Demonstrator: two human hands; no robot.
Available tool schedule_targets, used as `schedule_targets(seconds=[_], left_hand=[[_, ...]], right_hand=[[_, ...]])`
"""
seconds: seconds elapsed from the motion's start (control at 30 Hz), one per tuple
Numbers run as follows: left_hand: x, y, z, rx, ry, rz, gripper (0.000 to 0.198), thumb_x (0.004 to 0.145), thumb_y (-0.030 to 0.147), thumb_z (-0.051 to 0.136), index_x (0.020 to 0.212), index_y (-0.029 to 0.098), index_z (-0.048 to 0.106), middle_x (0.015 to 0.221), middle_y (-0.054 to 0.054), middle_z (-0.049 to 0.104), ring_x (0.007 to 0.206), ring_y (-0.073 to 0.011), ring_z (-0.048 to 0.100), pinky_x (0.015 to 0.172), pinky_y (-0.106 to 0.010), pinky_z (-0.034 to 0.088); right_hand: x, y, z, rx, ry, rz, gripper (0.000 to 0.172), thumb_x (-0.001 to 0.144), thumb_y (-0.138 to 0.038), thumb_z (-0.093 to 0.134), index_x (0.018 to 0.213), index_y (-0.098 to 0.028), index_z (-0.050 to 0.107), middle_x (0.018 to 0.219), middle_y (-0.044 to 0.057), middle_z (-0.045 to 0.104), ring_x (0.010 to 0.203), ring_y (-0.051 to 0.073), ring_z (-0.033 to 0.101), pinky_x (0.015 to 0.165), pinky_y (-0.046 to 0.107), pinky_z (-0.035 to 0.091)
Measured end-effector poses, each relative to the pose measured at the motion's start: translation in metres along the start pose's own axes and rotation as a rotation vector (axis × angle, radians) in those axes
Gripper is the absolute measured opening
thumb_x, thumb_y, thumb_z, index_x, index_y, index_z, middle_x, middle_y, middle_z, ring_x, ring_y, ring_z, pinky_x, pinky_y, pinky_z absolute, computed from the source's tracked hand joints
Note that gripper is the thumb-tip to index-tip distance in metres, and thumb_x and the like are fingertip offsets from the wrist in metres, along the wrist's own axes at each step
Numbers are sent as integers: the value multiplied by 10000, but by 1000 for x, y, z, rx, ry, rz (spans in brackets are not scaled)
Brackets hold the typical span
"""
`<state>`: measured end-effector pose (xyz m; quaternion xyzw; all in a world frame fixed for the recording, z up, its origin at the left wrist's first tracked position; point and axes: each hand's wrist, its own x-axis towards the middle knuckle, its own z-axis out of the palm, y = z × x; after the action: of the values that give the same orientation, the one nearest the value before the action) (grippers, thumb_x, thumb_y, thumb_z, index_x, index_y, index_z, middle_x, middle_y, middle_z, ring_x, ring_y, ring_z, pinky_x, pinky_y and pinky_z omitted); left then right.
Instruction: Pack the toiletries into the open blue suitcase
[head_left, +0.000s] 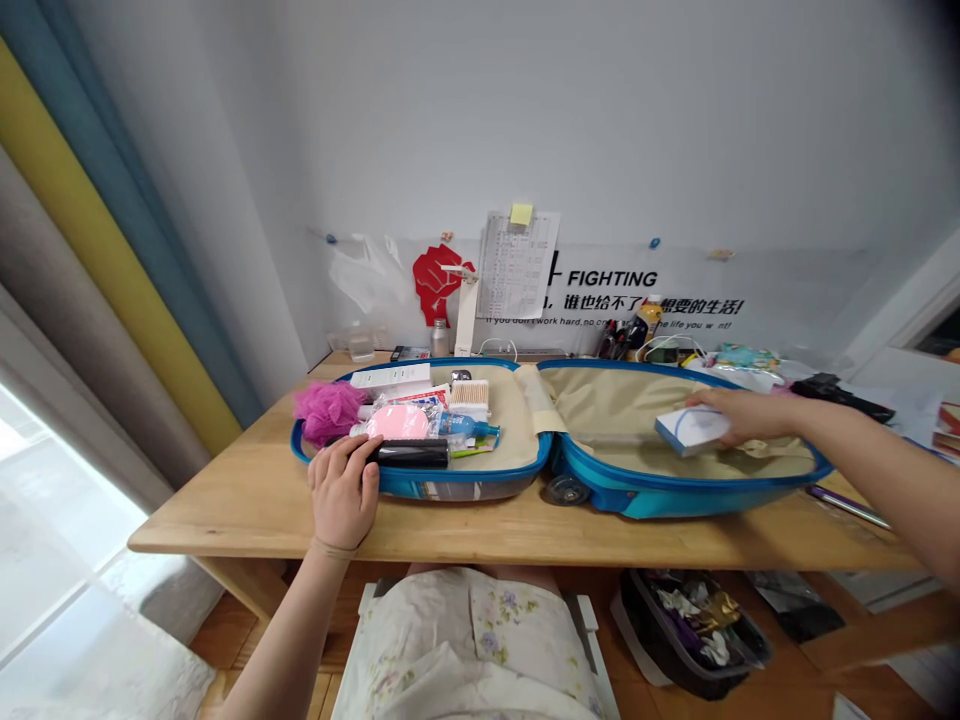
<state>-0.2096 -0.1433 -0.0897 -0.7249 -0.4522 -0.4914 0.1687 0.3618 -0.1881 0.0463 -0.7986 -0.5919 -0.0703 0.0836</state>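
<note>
A blue suitcase (420, 487) with beige lining lies opened flat, one half to the left, the other to the right. My left hand (343, 490) is closed over the left half's front rim, fingertips by the end of a black cylinder (412, 454). Around it lie a pink mesh bath puff (330, 408), a pink round item (397, 422), a blue bottle (461, 425), a pack of cotton swabs (470, 396) and a long white box (391, 378). Over the right half, my right hand (731, 415) grips a small white and blue box (691, 430) by its right end.
The suitcase stands on a wooden desk (240, 500). Behind it are a white lamp (466, 315), a small bottle (439, 338) and a yellow bottle (646, 322). A black bin (675, 650) with rubbish stands below. Curtains (112, 250) hang at left.
</note>
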Motion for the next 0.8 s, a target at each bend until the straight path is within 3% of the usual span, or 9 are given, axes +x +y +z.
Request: schedule_targets(seconds=[0.07,0.1,0.2,0.3,0.57,0.8], left_hand=[[0,0,0,-2,-1,-9,381,974,321,367,1195,217,660,1176,-112,645,1119,-268,526,999,-425,325],[0,0,0,0,-3,-9,381,974,319,367,1196,218,659,1177,-110,645,1119,-268,526,998,-424,325],[0,0,0,12,0,9,381,976,309,362,1187,204,661,1167,-113,651,1116,-269,528,993,-423,328],[1,0,-1,15,5,19,380,978,307,360,1175,193,665,1151,-117,654,1109,-268,531,987,-420,336],[1,1,-2,2,-13,3,381,974,311,365,1177,196,666,1159,-114,654,1115,-265,530,997,-421,339],[1,-1,-1,-6,-29,-12,381,970,305,371,1204,205,655,1175,-108,648,1139,-266,519,1017,-426,329]], right_hand=[[8,-21,-22,6,-221,-135,509,537,-147,723,1032,-250,666,1077,164,686,900,244,670,787,324,480],[11,-36,-33,12,-245,-181,551,576,-183,724,1117,-232,631,1151,183,658,964,253,656,819,329,471],[17,-92,-57,41,-175,-264,599,664,-265,708,1238,-195,551,1276,190,592,1062,254,611,864,320,455],[20,-154,-61,60,-189,-325,660,715,-400,683,1298,-155,496,1283,177,588,1052,257,608,857,331,468],[31,-282,-18,85,-171,-506,647,715,-444,674,1284,-178,520,1285,127,596,1083,255,609,881,327,481],[28,-349,23,115,-139,-619,721,722,-425,696,1358,-178,465,1364,149,508,1196,266,557,972,324,454]])
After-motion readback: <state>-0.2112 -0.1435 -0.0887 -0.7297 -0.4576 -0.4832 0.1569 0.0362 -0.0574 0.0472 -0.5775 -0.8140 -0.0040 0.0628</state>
